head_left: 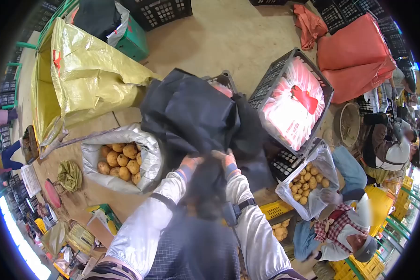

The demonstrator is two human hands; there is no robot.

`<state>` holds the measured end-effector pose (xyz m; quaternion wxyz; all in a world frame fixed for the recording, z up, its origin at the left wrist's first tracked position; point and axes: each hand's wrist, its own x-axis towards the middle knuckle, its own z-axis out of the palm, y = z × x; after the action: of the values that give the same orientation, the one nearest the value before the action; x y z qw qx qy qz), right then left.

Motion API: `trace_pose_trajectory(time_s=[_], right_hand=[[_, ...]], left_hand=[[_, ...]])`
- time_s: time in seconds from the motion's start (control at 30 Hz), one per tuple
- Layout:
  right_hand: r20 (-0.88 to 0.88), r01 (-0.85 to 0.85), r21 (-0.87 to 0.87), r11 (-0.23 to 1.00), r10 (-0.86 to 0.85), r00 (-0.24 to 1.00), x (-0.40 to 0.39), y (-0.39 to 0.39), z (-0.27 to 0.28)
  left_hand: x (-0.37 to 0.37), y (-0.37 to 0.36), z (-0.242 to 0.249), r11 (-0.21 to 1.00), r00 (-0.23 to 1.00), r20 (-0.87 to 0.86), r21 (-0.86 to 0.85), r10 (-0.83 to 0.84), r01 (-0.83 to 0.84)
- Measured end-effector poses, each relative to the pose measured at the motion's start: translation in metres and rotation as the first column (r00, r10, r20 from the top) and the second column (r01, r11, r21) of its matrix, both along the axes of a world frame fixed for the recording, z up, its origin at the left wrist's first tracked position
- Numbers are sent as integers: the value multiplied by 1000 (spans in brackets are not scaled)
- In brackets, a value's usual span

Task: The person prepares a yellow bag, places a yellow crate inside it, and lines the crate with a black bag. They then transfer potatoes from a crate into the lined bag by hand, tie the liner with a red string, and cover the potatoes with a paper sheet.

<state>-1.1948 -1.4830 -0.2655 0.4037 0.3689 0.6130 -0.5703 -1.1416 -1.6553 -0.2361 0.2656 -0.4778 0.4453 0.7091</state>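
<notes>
Black sheeting bunched at both hands

Head view. The black plastic-like sheet [189, 105] lies mid-view in front of me, heaped and creased, between the open silver sack [149, 161] of potatoes [122, 160] and the tilted black crate [271, 74] holding a pink-and-white bag [289, 114]. My left hand [190, 162] and right hand [226, 159] touch its near part, side by side but apart. Fingertips lost in dark folds; can't tell whether they are clenched on it or loose.

Risks, my judgement: uneven pull could leave one side slack and let the heap slump. A sideways tug might snag the silver sack's rim and tip potatoes out. The smaller crate [227, 80] behind, partly hidden by the sheet, could catch a fold and tear it.
</notes>
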Motion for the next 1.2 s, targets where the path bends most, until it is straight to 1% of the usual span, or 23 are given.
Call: trace_pose_trajectory(time_s=[0.1, 0.13, 0.17, 0.2, 0.23, 0.3, 0.37, 0.4, 0.43, 0.53, 0.57, 0.63, 0.67, 0.7, 0.73, 0.77, 0.8, 0.83, 0.87, 0.9, 0.93, 1.0, 1.2], right_hand=[[-68, -69, -176, 982, 57, 996, 31, 22, -52], [-13, -48, -290, 956, 46, 999, 27, 21, -13], [-128, -197, -339, 920, 162, 978, 32, 22, 8], [-253, -334, -366, 869, 252, 934, 37, 25, 29], [-227, -282, -381, 881, 206, 952, 39, 16, 65], [-176, -174, -407, 897, 110, 978, 41, -4, 140], [-146, -177, -560, 809, 113, 983, 51, -2, 150], [-636, -569, -282, 773, 293, 714, 65, 0, 144], [-643, -586, -267, 765, 311, 700, 65, -3, 162], [-479, -443, -408, 798, 225, 848, 64, -11, 237], [-373, -189, -446, 875, 10, 928, 59, -15, 297], [-575, -294, -225, 929, 117, 809, 59, 10, 336], [-698, -259, 56, 964, 223, 681, 68, 30, 331], [-653, 3, 50, 999, 31, 757, 79, 50, 318], [-603, 264, 61, 963, -176, 778, 78, 66, 320], [-529, 221, 308, 925, -26, 848, 74, 87, 327], [-512, 188, 423, 886, 63, 857, 96, 118, 292], [-381, 210, 104, 972, -156, 911, 112, 133, 278], [-105, 322, -181, 929, -344, 933, 128, 148, 264], [196, 438, -313, 842, -394, 898, 145, 164, 250], [328, 489, -374, 788, -381, 864, 157, 158, 250], [316, 492, -371, 788, -391, 864, 179, 131, 265], [21, 345, -253, 904, -351, 936, 162, 92, 317]], left_hand=[[7, -16, 15, 949, 989, -6, 283, -145, 140], [-7, -16, 83, 942, 985, -130, 301, -115, 149], [3, -20, 86, 886, 989, -116, 444, -92, 134], [9, -21, 101, 894, 961, -206, 371, -183, 250], [16, -19, 110, 904, 947, -250, 325, -199, 276], [32, -7, 122, 946, 951, -287, 261, -113, 192], [38, -1, 128, 966, 960, -281, 250, 1, 72], [42, -3, 132, 969, 959, -277, 245, 52, 19], [43, -6, 136, 968, 960, -266, 249, 85, -16], [56, -22, 156, 967, 961, -237, 241, 145, -87], [62, -27, 167, 968, 964, -222, 235, 144, -90], [73, -37, 185, 969, 968, -199, 221, 154, -109], [81, -42, 195, 971, 969, -194, 211, 155, -114], [92, -48, 207, 972, 973, -174, 202, 153, -117], [102, -53, 218, 975, 976, -161, 187, 149, -118], [113, -58, 230, 979, 979, -149, 172, 140, -114], [123, -62, 243, 981, 982, -135, 160, 133, -111], [133, -66, 256, 983, 985, -122, 148, 124, -105], [145, -69, 270, 985, 987, -110, 140, 119, -103], [155, -70, 284, 985, 989, -99, 139, 112, -98], [161, -69, 296, 986, 988, -101, 131, 113, -100], [173, -64, 323, 988, 989, -107, 128, 101, -87], [151, -35, 398, 985, 958, -284, 152, -30, 76]])
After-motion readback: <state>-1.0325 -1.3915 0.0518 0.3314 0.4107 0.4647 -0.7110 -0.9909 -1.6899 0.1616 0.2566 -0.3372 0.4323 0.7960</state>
